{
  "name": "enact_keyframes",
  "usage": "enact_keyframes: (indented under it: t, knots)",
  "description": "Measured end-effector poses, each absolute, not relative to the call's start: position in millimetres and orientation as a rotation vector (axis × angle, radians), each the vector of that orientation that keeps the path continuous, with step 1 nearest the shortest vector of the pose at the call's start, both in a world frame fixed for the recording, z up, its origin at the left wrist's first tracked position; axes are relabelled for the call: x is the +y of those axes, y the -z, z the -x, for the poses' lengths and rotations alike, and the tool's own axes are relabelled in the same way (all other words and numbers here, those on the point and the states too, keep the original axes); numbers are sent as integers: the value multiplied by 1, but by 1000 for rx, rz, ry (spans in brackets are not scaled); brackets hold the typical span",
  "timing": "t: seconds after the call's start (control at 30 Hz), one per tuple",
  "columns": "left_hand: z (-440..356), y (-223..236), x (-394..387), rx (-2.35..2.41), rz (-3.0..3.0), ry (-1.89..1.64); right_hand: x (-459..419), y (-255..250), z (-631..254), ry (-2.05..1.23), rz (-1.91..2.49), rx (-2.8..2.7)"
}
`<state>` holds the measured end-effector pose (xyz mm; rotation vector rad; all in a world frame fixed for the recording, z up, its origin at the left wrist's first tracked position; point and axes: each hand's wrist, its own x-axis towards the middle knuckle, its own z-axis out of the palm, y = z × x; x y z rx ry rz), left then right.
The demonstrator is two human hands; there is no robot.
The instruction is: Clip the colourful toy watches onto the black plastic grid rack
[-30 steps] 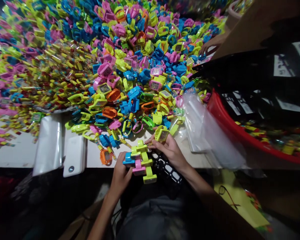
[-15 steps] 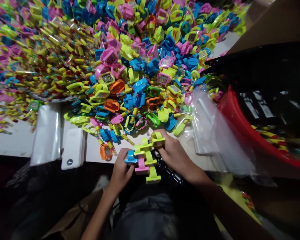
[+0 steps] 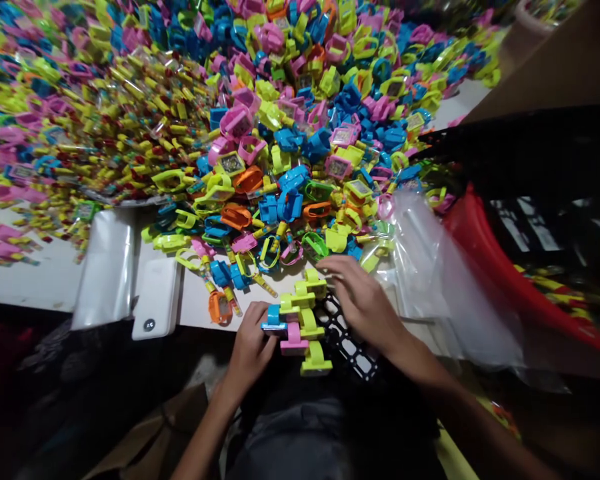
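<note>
In front of my body, my left hand (image 3: 253,343) is closed on the side of a cluster of plastic toy watches (image 3: 300,305). They sit side by side in staggered rows: several yellow-green, one blue, one pink. My right hand (image 3: 364,303) is off the cluster, just to its right, with fingers stretched toward the pile and nothing visible in them. Between the cluster and my right wrist is a black strip with white patches (image 3: 350,347). Beyond both hands rises a large heap of loose toy watches (image 3: 290,177) in pink, blue, yellow and orange.
Small yellow candy-filled tubes (image 3: 145,127) form a mound at left. A clear plastic sleeve (image 3: 105,270) and a white power bank (image 3: 155,297) lie on the table's near edge. Clear bags (image 3: 425,267) and a red basin (image 3: 510,260) stand at right, beside a cardboard flap (image 3: 545,73).
My right hand has let go of the top yellow watch and drawn away to the right, its fingers opening. The cluster stays in my left hand. The whole view has shifted slightly.
</note>
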<state>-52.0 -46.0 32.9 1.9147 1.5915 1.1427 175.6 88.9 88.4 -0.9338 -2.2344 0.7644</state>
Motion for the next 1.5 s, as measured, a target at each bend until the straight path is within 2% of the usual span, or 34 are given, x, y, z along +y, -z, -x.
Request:
enact_keyframes:
  t: [0.13, 0.3, 0.37, 0.6, 0.83, 0.93, 1.07, 1.23, 1.33, 1.5]
  knots:
    - [52, -31, -47, 1607, -1899, -1152, 122, -91, -177, -211, 1132, -2295]
    - [52, -32, -46, 1622, -1890, -1142, 149, -89, -170, -107, 1175, -2391]
    - [53, -32, -46, 1623, -1889, -1140, 143, -97, -168, -214, 1163, -2255]
    - [53, -27, -47, 1634, -1852, -1149, 88, -133, -189, -896, 1150, -1552]
    - [54, -26, -49, 1651, -1785, -1113, 55, -115, -211, -1656, 1050, -1235]
    - [54, -27, -50, 1654, -1766, -1111, 45, -108, -206, -1870, 976, -1112]
    - [54, -27, -50, 1641, -1749, -1107, 35, -90, -192, -1848, 995, -1151]
    - [52, -30, -50, 1628, -1739, -1092, 33, -66, -182, -1630, 1208, -1455]
    - [48, -35, -50, 1658, -1758, -1095, 34, -66, -183, -1582, 1246, -1597]
    - [44, -39, -47, 1710, -1812, -1093, 38, -74, -185, -1417, 1073, -1940]
